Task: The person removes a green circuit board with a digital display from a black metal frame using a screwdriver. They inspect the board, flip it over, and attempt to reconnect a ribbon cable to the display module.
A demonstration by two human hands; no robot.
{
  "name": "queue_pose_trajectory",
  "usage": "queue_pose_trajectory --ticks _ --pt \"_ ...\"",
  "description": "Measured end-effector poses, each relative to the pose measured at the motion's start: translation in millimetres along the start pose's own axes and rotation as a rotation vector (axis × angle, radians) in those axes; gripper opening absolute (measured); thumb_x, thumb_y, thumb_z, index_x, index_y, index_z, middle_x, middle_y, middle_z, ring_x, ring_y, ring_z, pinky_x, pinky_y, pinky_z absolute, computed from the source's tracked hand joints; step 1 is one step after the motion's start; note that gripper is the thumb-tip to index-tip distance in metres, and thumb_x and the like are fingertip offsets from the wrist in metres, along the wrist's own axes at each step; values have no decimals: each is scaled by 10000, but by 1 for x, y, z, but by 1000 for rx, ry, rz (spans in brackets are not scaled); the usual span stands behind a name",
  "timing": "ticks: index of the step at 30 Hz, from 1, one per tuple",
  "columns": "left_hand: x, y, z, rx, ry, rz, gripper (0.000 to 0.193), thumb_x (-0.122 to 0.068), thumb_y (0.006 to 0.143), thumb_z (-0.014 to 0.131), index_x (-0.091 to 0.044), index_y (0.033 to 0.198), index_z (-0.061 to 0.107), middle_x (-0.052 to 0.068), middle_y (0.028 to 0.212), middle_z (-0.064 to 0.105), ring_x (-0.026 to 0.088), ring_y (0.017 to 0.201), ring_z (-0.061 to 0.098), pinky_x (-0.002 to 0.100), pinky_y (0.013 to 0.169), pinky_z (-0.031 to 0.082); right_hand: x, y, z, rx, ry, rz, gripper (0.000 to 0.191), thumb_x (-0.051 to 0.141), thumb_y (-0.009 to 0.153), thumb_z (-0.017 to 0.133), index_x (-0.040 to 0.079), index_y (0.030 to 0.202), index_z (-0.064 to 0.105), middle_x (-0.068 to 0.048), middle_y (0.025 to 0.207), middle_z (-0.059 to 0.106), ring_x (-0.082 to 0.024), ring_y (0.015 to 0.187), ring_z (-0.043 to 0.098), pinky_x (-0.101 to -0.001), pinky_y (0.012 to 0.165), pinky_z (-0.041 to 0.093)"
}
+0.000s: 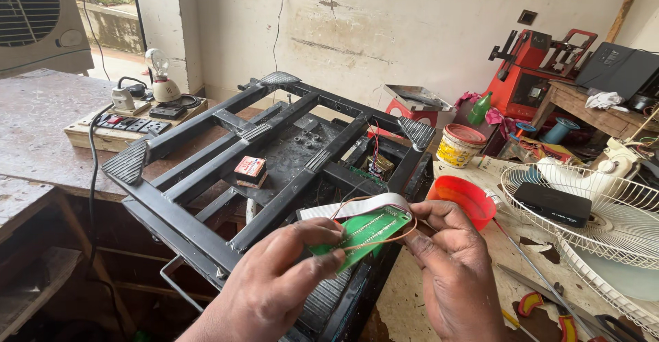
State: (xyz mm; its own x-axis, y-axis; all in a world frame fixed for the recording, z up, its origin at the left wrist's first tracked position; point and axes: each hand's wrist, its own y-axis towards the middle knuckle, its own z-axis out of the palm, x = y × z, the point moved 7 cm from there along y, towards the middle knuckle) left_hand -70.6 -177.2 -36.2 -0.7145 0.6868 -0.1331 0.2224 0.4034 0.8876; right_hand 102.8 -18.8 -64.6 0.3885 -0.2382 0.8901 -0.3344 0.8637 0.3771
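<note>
Both my hands hold a small green circuit board [367,229] over the near corner of a black metal frame [206,177]. My left hand [278,280] pinches the board's near edge from the left. My right hand [449,266] grips its right end. A white flat ribbon cable [350,207] and thin brown wires [405,232] run from the board into the frame's open underside, where a small battery-like block [250,170] and more wiring [374,160] sit.
A wooden switchboard with a bulb [141,108] lies on the bench at left. A red bowl [467,198], a white fan guard with a black box [583,211], pliers [549,314], a paint tub [458,146] and red machines [535,67] crowd the right side.
</note>
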Motion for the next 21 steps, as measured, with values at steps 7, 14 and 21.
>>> queue_pose_trajectory --ticks 7,14,21 --pt "4 1 2 198 -80 46 170 -89 914 667 -73 1083 649 154 1258 651 329 1237 692 422 976 589 -7 1 -6 1 94 -55 332 -67 912 609 -44 1238 552 -157 1240 614 -177 1051 612 -338 932 471" --pt "19 -2 8 240 -284 -149 240 -100 916 731 -60 1128 626 108 1282 647 285 1173 713 372 921 614 -12 -6 -10 -85 84 -52 294 -55 906 628 -31 1195 584 -181 1210 635 -186 1070 627 -347 964 502" --pt "27 -2 12 283 -249 -231 336 -157 849 794 -77 1126 622 98 1206 653 308 1117 696 414 888 581 -15 -8 -7 -30 73 -125 239 -69 898 647 -9 1124 593 -215 1251 664 -238 1145 646 -395 1008 516"
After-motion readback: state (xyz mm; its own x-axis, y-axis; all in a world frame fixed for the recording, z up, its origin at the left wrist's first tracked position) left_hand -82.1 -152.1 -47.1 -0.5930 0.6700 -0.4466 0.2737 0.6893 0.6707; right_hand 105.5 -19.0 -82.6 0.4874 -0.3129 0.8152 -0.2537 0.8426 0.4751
